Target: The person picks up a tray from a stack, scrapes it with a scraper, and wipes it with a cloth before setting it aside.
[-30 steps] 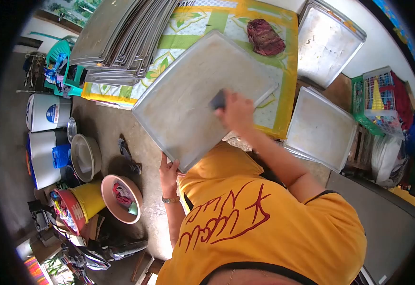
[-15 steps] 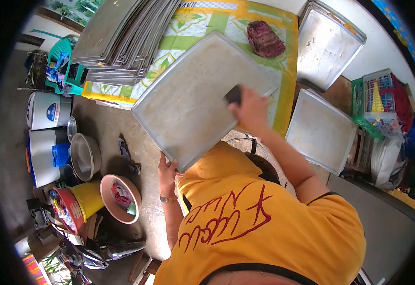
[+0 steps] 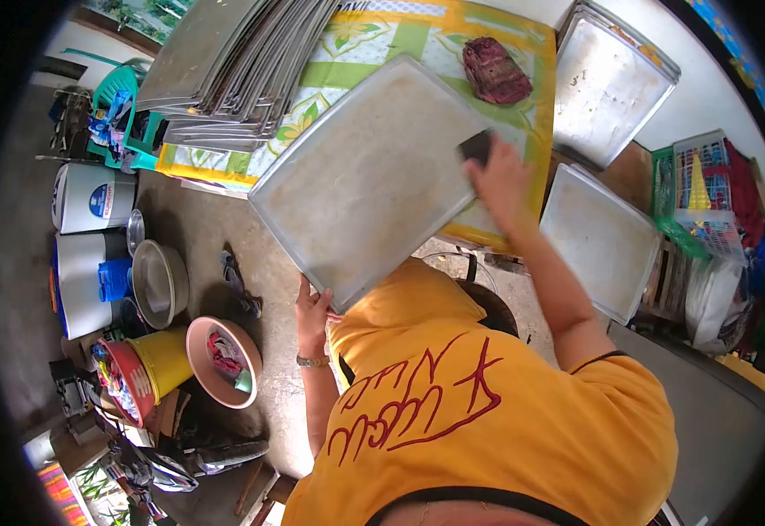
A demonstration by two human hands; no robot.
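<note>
A flat metal baking tray (image 3: 374,175) lies tilted across my lap and the table's near edge, its surface stained with faint brown marks. My left hand (image 3: 314,302) is closed on the tray's near left corner, the thumb on top. In my right hand (image 3: 503,180) is a dark rectangular pad (image 3: 475,147), gripped between fingers and thumb at the tray's right edge. Whether the pad touches the tray is hard to tell. Beyond the tray, a folded dark red cloth (image 3: 496,72) rests on the patterned tablecloth (image 3: 339,70).
A tall stack of metal trays (image 3: 233,61) stands at the table's far left. More trays lean at right, with another single tray (image 3: 600,241) below them. Plastic crates (image 3: 702,188) stand far right. On the floor at left are a pink basin (image 3: 223,399), a grey basin (image 3: 159,307) and a yellow bucket (image 3: 162,368).
My right hand has moved right and away from me with the dark pad, from over the tray to its right edge. My left hand keeps its hold on the corner.
</note>
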